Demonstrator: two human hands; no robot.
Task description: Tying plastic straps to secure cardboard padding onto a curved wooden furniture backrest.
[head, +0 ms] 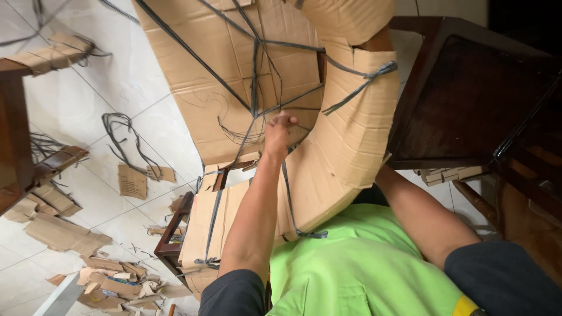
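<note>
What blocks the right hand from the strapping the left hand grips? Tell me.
The curved cardboard wrap does. The left hand is shut on the grey strapping in front, while the right forearm runs behind that wrap, which hides the right hand entirely.

Soft, even daylight fills the scene, brightest on the pale floor tiles (88, 99) at the left, which show mild glare and only faint shadows. The dark wooden furniture (468, 93) at the right falls into deep shade with little detail. Focus is fairly sharp at the centre, with wide-angle stretching toward the edges.
</note>
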